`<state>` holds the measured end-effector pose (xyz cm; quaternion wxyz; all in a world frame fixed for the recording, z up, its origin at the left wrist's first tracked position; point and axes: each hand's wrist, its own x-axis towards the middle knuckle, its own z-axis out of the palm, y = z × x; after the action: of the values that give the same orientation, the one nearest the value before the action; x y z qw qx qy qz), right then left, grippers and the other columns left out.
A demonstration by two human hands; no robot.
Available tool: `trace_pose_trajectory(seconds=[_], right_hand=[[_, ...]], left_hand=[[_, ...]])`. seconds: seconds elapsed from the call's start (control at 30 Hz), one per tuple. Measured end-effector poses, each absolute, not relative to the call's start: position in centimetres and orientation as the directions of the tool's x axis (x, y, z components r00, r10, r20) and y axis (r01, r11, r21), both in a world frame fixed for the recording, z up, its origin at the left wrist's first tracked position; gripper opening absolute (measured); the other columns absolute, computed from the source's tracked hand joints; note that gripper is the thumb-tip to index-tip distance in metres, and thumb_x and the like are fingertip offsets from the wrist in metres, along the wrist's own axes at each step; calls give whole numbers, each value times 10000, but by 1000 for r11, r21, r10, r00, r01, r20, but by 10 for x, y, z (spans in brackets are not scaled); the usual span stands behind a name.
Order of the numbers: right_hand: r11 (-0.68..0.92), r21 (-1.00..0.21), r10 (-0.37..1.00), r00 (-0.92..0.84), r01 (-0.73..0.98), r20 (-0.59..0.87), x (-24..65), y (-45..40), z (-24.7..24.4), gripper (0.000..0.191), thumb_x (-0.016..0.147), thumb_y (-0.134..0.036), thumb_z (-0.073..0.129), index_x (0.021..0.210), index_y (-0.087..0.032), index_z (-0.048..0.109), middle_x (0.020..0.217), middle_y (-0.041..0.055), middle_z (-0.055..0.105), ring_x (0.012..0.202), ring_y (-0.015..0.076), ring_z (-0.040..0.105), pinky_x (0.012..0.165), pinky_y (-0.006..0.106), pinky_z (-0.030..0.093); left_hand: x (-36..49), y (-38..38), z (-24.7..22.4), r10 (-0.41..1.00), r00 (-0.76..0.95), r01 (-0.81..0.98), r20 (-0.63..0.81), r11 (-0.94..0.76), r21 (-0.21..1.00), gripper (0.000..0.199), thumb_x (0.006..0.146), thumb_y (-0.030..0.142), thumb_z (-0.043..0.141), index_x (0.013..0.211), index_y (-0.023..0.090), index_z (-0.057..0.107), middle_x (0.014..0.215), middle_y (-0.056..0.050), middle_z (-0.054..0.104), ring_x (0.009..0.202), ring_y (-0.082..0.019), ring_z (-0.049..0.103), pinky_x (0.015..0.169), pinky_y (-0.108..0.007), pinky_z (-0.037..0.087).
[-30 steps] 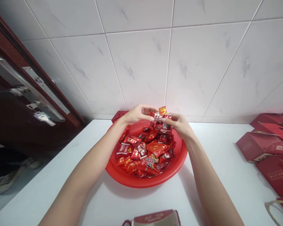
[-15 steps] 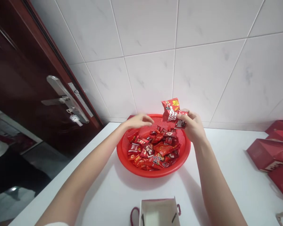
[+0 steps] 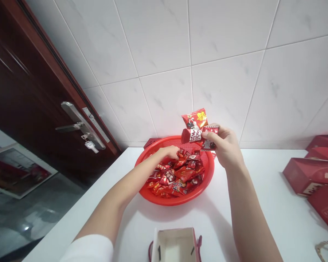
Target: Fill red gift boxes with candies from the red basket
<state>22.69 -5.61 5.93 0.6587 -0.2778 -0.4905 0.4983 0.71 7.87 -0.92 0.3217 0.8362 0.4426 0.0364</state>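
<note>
At the bottom centre of the frame, a box point(image 3: 175, 238) is standing with its mouth turned up and its pale inside showing, its dark red cords point(image 3: 199, 243) lying out to the sides, perhaps to keep the opening unobstructed. Just beyond, the red basket point(image 3: 175, 200) is sitting on the white table point(image 3: 268, 189) mid-frame, within easy reach of both arms, its raised rim seemingly keeping the heaped red packets point(image 3: 177, 180) together. The left hand point(image 3: 169, 153) is resting inside, towards the basket's far left part, with fingers bent down among the packets; whether that grip is holding anything, I cannot tell. Right of centre, the right hand point(image 3: 225, 145) is pinching several wrapped sweets point(image 3: 195, 120) between thumb and fingers above the rim, a narrow grip fanning them outward, probably so none slips. At the right edge, folded red boxes point(image 3: 313, 174) are standing grouped, apart from the basket. Behind everything, the tiled wall point(image 3: 164, 98) is backing the table, and keys point(image 3: 91, 146) are hanging from the door lock at left.
</note>
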Motion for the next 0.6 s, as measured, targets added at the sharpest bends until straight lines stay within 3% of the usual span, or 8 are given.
trace_pose_trajectory(seconds=[0.1,0.17,0.23,0.3,0.37,0.43,0.5,0.6], right_hand=[[361,-853,925,31,-376,378,230,-56,61,176,687,-309,790,678,-216,641,702,-4,635,627,139,587,563,274,486],[370,-848,922,35,-378,387,231,-56,61,185,681,-304,793,681,-212,634,703,-9,633,633,138,593,573,275,499],[383,-843,916,36,-377,400,232,-55,62,173,687,-290,783,686,-208,631,707,-13,635,634,134,597,588,277,511],[398,-841,909,35,-367,415,231,-54,62,152,705,-273,764,690,-206,629,715,-14,640,634,128,598,594,273,512],[410,-843,904,34,-349,425,231,-54,62,143,721,-260,752,689,-206,623,716,-17,642,632,121,596,586,260,501],[416,-846,902,34,-333,430,230,-54,61,143,727,-251,745,684,-205,616,709,-19,639,630,116,593,576,247,487],[414,-852,903,30,-320,428,230,-54,61,147,724,-250,745,680,-204,612,703,-21,637,628,116,592,571,245,484],[402,-860,908,21,-315,417,230,-55,62,146,716,-260,749,683,-203,620,697,-21,634,619,117,587,566,247,485]], left_hand=[[7,76,-2,791,491,865,-366,-390,317,156,614,295,721,559,203,608,534,37,564,628,-154,532,653,-278,389],[2,69,6,776,475,878,-416,-387,281,163,623,308,739,582,192,633,550,21,587,614,-162,546,635,-279,392],[-6,58,14,729,484,875,-483,-398,275,176,658,350,750,705,187,706,667,5,674,669,-167,595,655,-263,414],[-13,44,19,646,521,853,-559,-428,300,313,677,412,776,906,199,757,873,-8,745,800,-180,646,711,-244,440],[-18,30,19,576,543,831,-611,-473,293,497,639,441,831,1078,221,754,1059,-16,750,932,-203,656,760,-234,450],[-20,20,16,574,544,820,-612,-517,244,588,606,401,868,1155,231,742,1121,-26,742,964,-218,653,758,-235,451],[-23,15,11,598,565,808,-568,-541,234,513,654,339,844,1144,221,748,1076,-30,753,923,-209,657,731,-231,443],[-30,17,6,608,628,777,-486,-520,354,256,794,303,724,1027,204,765,946,-13,759,835,-170,648,708,-217,426]])
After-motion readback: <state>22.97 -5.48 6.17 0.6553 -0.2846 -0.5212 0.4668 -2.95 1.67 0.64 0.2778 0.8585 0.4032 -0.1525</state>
